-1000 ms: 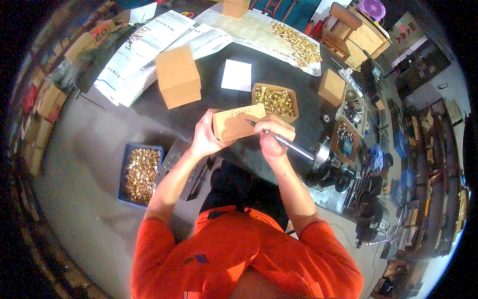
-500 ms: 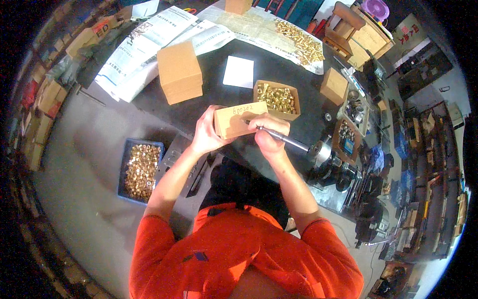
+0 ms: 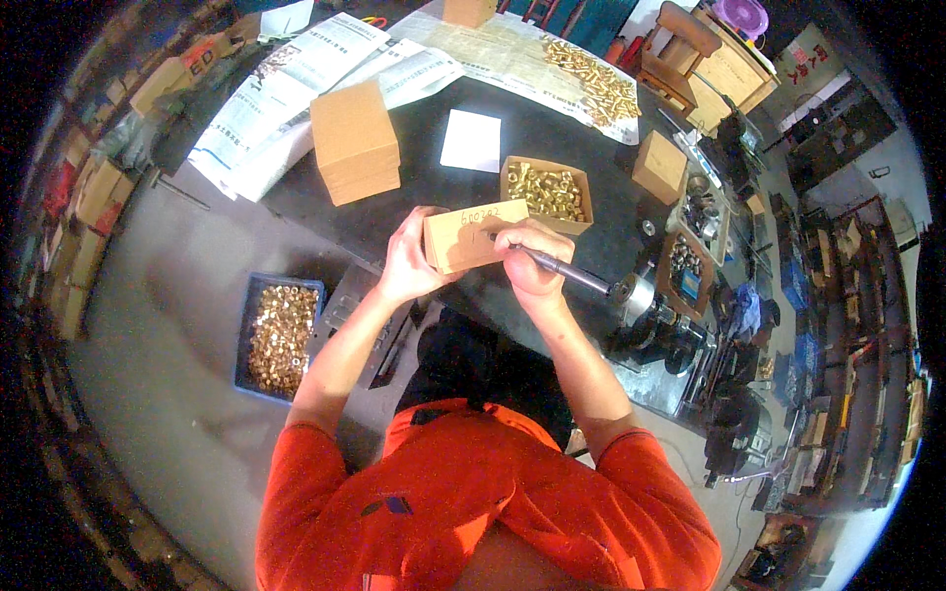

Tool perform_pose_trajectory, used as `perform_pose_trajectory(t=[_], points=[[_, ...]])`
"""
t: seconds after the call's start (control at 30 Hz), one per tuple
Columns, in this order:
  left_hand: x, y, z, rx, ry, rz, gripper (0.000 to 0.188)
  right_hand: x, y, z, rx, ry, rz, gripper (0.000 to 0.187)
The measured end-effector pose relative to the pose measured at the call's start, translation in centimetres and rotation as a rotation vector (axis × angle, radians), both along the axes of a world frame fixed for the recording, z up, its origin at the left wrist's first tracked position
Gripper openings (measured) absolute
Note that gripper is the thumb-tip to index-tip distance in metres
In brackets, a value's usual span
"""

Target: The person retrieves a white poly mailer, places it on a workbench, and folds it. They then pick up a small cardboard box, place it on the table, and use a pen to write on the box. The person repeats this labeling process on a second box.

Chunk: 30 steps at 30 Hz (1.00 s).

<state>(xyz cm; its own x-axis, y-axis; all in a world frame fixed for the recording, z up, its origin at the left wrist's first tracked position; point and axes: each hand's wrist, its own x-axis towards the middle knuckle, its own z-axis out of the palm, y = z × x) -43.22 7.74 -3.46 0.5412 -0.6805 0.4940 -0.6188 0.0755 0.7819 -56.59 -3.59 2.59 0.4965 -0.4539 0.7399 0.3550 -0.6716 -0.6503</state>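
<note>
My left hand (image 3: 412,258) grips the left end of a small brown cardboard box (image 3: 455,250), held tilted up above the near edge of the dark table. Handwriting shows in dark ink on the box's upward face. In my right hand (image 3: 535,254) is a dark marker pen (image 3: 567,269), its tip at that face just below the written row and its barrel pointing right. Right behind the held box stands an open carton (image 3: 506,187) of brass fittings (image 3: 548,193). A white sheet of paper (image 3: 471,141) lies to the left of that carton.
A stack of brown cartons (image 3: 357,148) stands at left beside spread newspaper (image 3: 286,94). Small brass parts (image 3: 596,84) are heaped on newspaper at the back. A blue crate (image 3: 239,335) of brass nuts sits low on the left. At right are a closed box (image 3: 660,167) and a metal machine (image 3: 655,310).
A short new stroke has appeared on the box under the first row of writing. My right hand and the pen have shifted slightly; my left hand keeps its hold.
</note>
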Motion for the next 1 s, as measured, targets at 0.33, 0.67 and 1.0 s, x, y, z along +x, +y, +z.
perform_pose_trajectory(t=[0.33, 0.67, 1.0], points=[[0.0, 0.1, 0.2, 0.011, -0.017, 0.001, 0.070, -0.2, -0.5, -0.1, 0.003, 0.018, 0.020, 0.011], [0.0, 0.0, 0.3, 0.008, -0.028, 0.001, 0.069, -0.4, -1.1, 0.1, 0.041, -0.040, 0.043, 0.017], [0.2, 0.1, 0.1, 0.009, -0.016, -0.012, 0.070, -0.3, -1.3, -0.1, -0.015, -0.022, -0.007, 0.008]])
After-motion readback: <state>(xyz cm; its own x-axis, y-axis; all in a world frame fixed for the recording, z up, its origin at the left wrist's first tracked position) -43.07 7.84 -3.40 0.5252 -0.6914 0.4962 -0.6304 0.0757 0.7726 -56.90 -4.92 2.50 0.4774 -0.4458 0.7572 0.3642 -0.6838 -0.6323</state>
